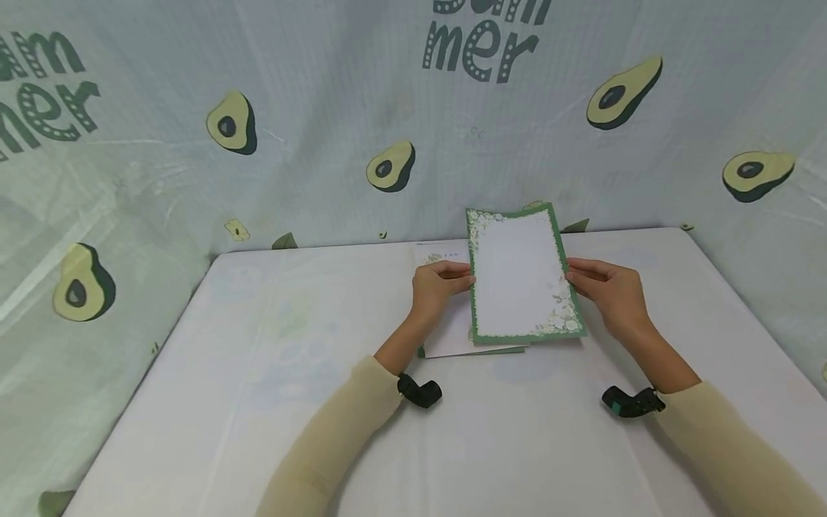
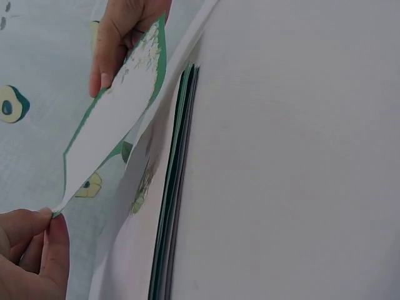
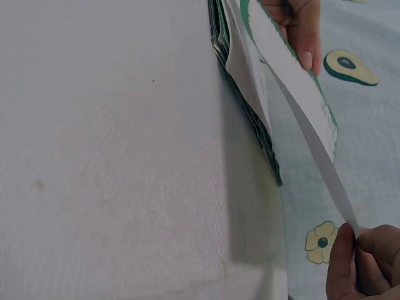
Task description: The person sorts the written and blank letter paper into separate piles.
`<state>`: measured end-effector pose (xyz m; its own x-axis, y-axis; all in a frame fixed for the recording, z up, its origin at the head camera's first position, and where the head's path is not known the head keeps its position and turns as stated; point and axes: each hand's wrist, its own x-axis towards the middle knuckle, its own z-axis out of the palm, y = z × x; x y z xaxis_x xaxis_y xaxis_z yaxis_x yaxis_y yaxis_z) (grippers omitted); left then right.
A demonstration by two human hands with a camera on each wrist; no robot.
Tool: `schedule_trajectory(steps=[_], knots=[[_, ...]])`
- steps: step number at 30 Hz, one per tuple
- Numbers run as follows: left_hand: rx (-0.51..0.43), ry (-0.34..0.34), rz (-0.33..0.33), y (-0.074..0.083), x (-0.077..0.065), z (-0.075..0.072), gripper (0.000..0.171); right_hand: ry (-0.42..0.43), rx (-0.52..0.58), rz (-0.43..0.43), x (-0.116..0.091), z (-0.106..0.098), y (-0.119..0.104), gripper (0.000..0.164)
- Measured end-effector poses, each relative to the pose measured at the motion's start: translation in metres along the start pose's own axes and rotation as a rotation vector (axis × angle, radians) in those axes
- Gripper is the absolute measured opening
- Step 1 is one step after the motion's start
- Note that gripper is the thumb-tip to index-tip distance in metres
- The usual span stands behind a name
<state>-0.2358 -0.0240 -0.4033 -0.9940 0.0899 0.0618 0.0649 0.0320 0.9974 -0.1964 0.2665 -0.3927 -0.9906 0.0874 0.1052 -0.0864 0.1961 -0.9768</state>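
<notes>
A white sheet of paper with a green flowered border (image 1: 520, 280) is held up at a tilt above the back part of the table. My left hand (image 1: 434, 291) pinches its left edge between thumb and fingers. On the opposite edge, my right hand (image 1: 610, 293) pinches it the same way. Behind and below it lies a stack of similar sheets (image 1: 447, 334), partly hidden by the raised one and my left hand. Several green edges of this stack (image 2: 169, 187) show in the left wrist view. In the right wrist view the raised sheet (image 3: 300, 119) appears nearly edge-on, slightly bowed.
The table (image 1: 291, 416) has a white cover, and the stack lies near its back edge. Behind and to the sides hangs a pale cloth (image 1: 310, 86) printed with avocados and lettering. Each wrist wears a small black camera (image 1: 420, 391).
</notes>
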Motion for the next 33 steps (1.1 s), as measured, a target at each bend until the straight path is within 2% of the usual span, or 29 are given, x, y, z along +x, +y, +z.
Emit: schedule_trajectory(steps=[4, 8, 14, 18, 25, 33], knots=[[-0.022, 0.006, -0.012, -0.002, 0.000, 0.008, 0.019, -0.003, -0.008, 0.025, -0.002, -0.007, 0.002, 0.046], [-0.062, 0.006, -0.018, 0.002, 0.001, 0.014, 0.019, -0.004, 0.116, 0.068, -0.002, -0.014, 0.000, 0.043], [-0.144, -0.015, -0.014, 0.003, 0.003, 0.022, 0.019, -0.007, 0.251, 0.097, -0.003, -0.028, -0.001, 0.021], [-0.174, -0.032, -0.022, 0.000, 0.003, 0.026, 0.019, -0.020, 0.341, 0.116, -0.004, -0.034, -0.002, 0.014], [-0.216, -0.037, -0.056, -0.002, 0.001, 0.032, 0.018, -0.042, 0.326, 0.112, -0.007, -0.041, -0.002, 0.014], [-0.313, -0.059, -0.096, 0.000, 0.000, 0.054, 0.017, -0.021, 0.303, 0.116, -0.008, -0.059, 0.000, 0.014]])
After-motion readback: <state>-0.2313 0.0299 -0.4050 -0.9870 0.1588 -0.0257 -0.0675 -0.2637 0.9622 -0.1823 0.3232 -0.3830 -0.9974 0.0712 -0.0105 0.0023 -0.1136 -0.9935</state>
